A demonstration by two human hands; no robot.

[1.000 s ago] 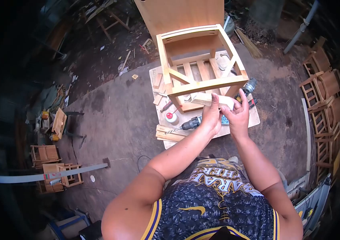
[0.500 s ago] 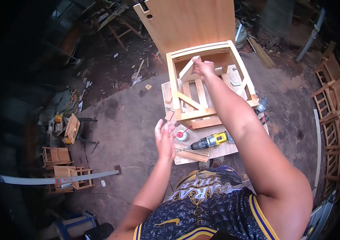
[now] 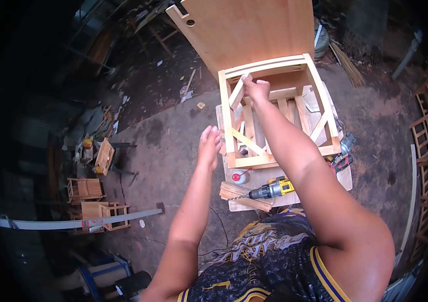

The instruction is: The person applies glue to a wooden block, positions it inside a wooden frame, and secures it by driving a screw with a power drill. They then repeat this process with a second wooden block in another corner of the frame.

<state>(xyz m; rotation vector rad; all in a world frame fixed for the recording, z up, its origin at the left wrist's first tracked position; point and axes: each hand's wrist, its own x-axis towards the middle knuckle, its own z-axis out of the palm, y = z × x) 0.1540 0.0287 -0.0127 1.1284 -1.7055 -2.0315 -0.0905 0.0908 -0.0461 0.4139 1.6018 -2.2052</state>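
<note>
A light wooden chair frame (image 3: 259,160) rests on a low board, its wide panel (image 3: 254,35) rising at the far side. Inside its far left corner, my right hand (image 3: 257,89) grips a short wooden brace (image 3: 237,94) near its upper end. Two other braces cross the near corners, one at the left (image 3: 248,142) and one at the right (image 3: 319,128). My left hand (image 3: 209,145) is just left of the frame, fingers partly spread, with nothing visible in it.
On the low board (image 3: 345,176) lie a yellow drill (image 3: 274,188), wood offcuts (image 3: 244,195) and a red-capped bottle (image 3: 239,176). Another power tool (image 3: 347,143) sits at the right. Small wooden chairs (image 3: 87,189) stand left; stacked frames (image 3: 427,151) line the right.
My left hand has moved up alongside the frame. My right hand still holds the brace, now tucked closer to the far left corner. The view has shifted slightly.
</note>
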